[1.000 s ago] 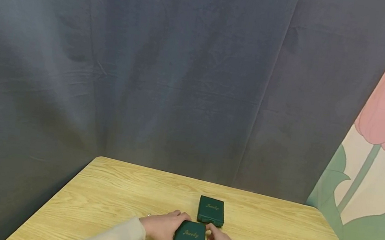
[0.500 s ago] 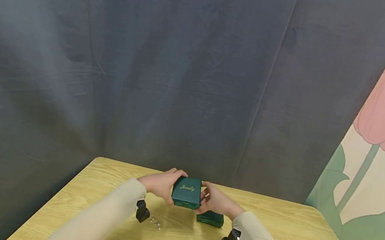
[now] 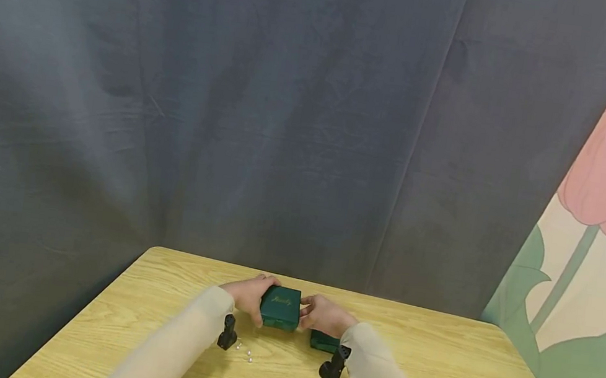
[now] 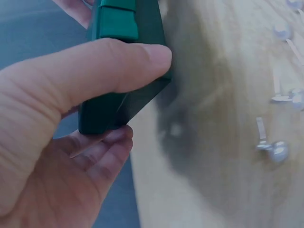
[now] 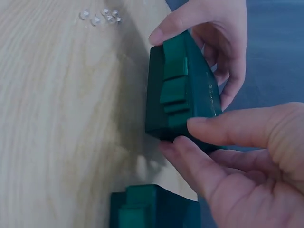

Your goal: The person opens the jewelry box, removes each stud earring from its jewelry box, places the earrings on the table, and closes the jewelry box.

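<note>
A dark green jewelry box [image 3: 280, 308] with gold lettering on its lid is between both hands near the back of the table. My left hand [image 3: 253, 297] grips its left side, with the thumb along the front face and the fingers behind, as the left wrist view shows. At the opposite side, my right hand [image 3: 326, 316] pinches the corner; its thumb touches the lid edge in the right wrist view. Whether the box touches the table I cannot tell. A second green box [image 3: 324, 341], partly hidden by the right hand and wrist, lies just to the right.
Several small silvery pearl-like studs [image 4: 278, 151] lie on the wood-grain table [image 3: 113, 329], in front of the held box and close to the left wrist. Black cameras hang under both wrists. A grey-blue curtain [image 3: 288, 119] stands behind the table's back edge.
Both hands have lifted the jewelry box from in front of the second box and carried it back and left. Since half a second ago it is a little lower and further left.
</note>
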Demonstrator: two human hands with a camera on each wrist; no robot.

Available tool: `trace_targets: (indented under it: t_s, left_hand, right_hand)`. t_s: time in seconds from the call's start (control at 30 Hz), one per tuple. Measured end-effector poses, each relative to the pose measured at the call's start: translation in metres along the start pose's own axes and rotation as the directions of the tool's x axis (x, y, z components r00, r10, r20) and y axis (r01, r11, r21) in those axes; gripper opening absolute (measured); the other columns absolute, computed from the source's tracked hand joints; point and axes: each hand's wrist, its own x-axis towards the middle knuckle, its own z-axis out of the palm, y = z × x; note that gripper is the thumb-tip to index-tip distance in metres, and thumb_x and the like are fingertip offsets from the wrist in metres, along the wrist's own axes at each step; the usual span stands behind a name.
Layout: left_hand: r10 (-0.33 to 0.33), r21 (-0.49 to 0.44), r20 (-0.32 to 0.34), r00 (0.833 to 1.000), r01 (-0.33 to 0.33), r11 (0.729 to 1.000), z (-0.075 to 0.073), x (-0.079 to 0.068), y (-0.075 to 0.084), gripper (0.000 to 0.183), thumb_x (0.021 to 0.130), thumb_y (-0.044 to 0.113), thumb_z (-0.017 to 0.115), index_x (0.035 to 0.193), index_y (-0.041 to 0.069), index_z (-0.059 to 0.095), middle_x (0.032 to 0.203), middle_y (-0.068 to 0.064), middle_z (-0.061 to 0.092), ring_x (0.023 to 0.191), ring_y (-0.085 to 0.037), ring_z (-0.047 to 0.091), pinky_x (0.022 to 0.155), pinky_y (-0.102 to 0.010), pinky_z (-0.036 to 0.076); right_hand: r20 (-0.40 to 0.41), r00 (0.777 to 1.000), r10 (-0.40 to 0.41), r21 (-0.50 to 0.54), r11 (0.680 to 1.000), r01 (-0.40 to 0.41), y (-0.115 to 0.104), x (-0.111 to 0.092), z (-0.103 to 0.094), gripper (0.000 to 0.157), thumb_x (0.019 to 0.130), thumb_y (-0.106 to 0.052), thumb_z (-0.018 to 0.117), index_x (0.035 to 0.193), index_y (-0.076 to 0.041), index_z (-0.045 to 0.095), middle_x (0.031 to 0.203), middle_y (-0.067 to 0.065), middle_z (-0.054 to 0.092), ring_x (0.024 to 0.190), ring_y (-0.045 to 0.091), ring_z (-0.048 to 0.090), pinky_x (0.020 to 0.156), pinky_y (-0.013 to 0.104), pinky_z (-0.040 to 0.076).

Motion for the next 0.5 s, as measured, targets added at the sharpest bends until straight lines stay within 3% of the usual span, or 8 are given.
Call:
trace_targets:
  t_s: [0.27,0.5]
  left_hand:
    - [-0.042,-0.051,0.025,0.999,0.043,0.998,0.016,0.002,-0.010,0.094,0.061,0.004,0.090,0.140,0.011,0.041,0.124,-0.007,0.048,0.106,-0.022,0.050,0.093,-0.043,0.043]
    - [-0.092,-0.067,0.045,0.995,0.095,0.993,0.019,0.002,-0.012,0.096,0.063,0.006,0.090,0.143,0.014,0.039,0.127,-0.007,0.049,0.109,-0.022,0.050,0.095,-0.044,0.042]
  right_hand:
    - [-0.021,0.998,0.052,0.032,0.998,-0.051,0.005,0.003,0.012,0.066,0.080,0.021,0.052,0.141,0.021,0.027,0.122,0.031,0.055,0.116,0.039,0.057,0.098,0.049,0.045]
    - [-0.040,0.998,0.056,0.009,0.998,-0.056,0.007,0.004,0.015,0.065,0.080,0.020,0.054,0.140,0.019,0.030,0.123,0.031,0.054,0.119,0.039,0.055,0.097,0.048,0.046]
